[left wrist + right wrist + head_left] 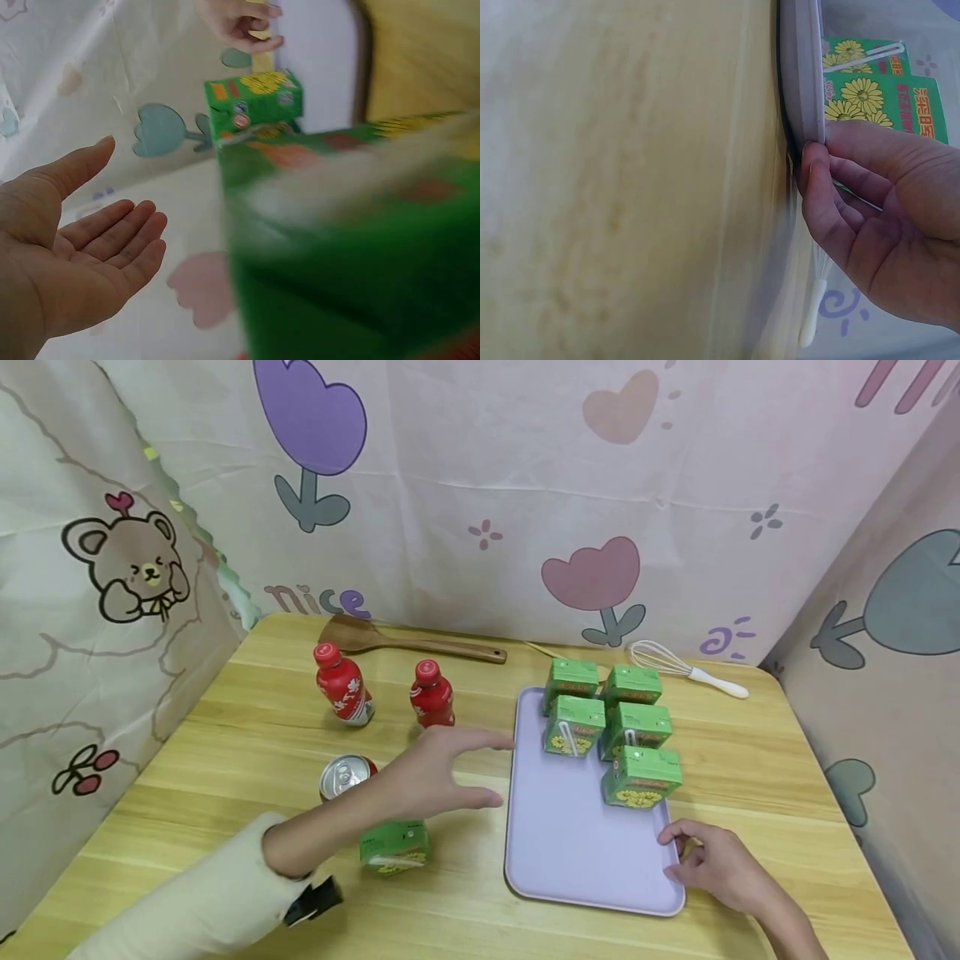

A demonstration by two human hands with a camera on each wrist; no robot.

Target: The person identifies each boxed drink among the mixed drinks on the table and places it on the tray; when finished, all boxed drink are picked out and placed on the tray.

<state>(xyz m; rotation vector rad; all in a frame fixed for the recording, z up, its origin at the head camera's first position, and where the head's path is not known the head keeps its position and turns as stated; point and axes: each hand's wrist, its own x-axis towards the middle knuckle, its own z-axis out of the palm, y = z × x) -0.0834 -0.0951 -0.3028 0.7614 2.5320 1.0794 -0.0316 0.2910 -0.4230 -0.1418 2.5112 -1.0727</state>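
Observation:
Over the table, left of the lilac tray (570,843), my left hand (435,768) is held with thumb and fingers spread apart and nothing between them. Its open palm also shows in the left wrist view, beside a green drink carton (322,300) that looms large and blurred. My right hand (716,864) pinches the tray's right rim between thumb and fingers; the right wrist view shows this grip on the rim (806,82) up close. Several green drink cartons (643,777) stand on the tray's far and right part. Another carton (395,850) sits on the table below my left forearm.
A drink can (347,772) is partly hidden behind my left forearm. Two red bottles (343,687) stand farther back on the left. Along the table's back edge lie a wooden spatula (420,643) and a whisk (690,671). Printed cloth (465,485) hangs behind.

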